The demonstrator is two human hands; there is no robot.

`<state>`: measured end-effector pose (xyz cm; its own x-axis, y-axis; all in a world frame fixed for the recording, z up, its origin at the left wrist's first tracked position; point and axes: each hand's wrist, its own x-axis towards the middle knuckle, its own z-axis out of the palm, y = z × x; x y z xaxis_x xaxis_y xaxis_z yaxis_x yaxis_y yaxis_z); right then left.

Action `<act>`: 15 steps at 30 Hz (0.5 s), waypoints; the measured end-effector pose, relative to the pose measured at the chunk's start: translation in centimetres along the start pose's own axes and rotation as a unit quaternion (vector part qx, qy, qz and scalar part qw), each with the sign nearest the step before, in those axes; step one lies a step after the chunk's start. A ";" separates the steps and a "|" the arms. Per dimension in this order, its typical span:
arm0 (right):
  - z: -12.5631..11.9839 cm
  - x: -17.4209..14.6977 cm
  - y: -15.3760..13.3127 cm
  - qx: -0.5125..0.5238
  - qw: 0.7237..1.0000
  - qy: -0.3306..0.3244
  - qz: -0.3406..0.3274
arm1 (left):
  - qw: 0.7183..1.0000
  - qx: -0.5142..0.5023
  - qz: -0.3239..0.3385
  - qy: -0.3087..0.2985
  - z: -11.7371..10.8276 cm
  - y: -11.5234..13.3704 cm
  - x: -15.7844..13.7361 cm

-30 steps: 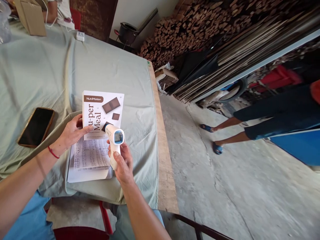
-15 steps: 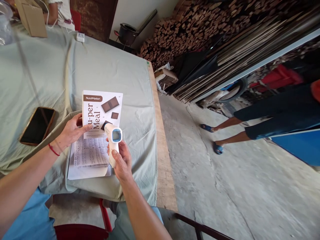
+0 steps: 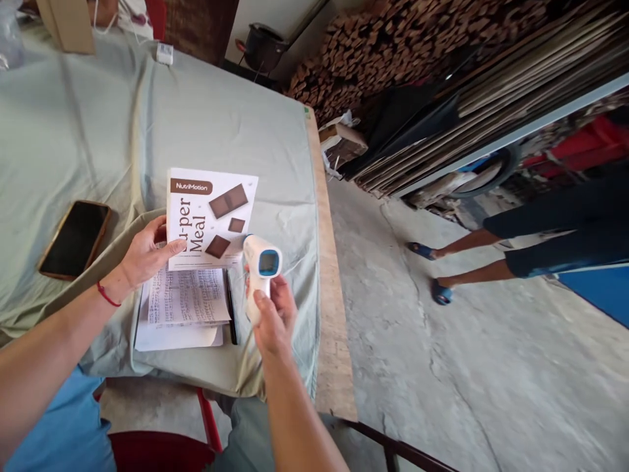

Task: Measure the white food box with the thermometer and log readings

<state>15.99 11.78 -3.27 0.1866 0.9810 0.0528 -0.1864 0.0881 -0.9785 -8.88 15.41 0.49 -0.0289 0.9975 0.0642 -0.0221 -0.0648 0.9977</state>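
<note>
My left hand (image 3: 150, 248) grips the left edge of a white box (image 3: 226, 226) printed "NutriMotion" with pictures of chocolate pieces, its thumb lying on the front. In my right hand (image 3: 276, 314) is a white infrared thermometer (image 3: 256, 265) with a blue-rimmed screen, held by its handle just right of the box's lower corner. Below the box lie sheets of paper with dense handwriting (image 3: 189, 298) on a white pad. A dark pen (image 3: 230, 311) rests along their right side. The phone (image 3: 76, 239) lies screen up, left of my left hand.
A grey-green cloth (image 3: 221, 118) covers the table, with bare wood (image 3: 334, 314) along its right edge. A small white box (image 3: 164, 54) and a cardboard box (image 3: 69, 26) are at the far side. To the right, a person's legs (image 3: 472, 242) stand on concrete near stacked firewood (image 3: 373, 59).
My right hand has moved the thermometer to the right, away from the box's front, uncovering its lower corner and the pen. The box has turned slightly. The whole view has shifted a little.
</note>
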 end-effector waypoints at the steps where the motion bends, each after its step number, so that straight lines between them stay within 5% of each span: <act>1: -0.5 0.5 -0.2 -0.024 1.000 0.010 -0.010 | 1.000 0.000 0.012 0.003 0.0 0.0 0.1; 5: -2.5 2.4 0.3 -0.188 0.980 0.056 -0.034 | 0.996 0.027 0.063 0.053 -1.0 0.5 0.6; 9: -4.0 3.7 2.3 -0.383 0.915 0.070 -0.107 | 0.981 0.097 0.099 0.135 -3.1 0.6 1.6; 15: -3.5 3.4 2.7 -0.473 0.860 0.062 -0.179 | 0.974 0.153 0.083 0.146 -4.5 0.1 2.7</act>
<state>19.49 14.72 -6.44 0.1810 0.8894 0.4197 0.7623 0.1428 -0.6312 -13.45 17.99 0.62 -0.2912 0.9205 0.2605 0.3042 -0.1691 0.9375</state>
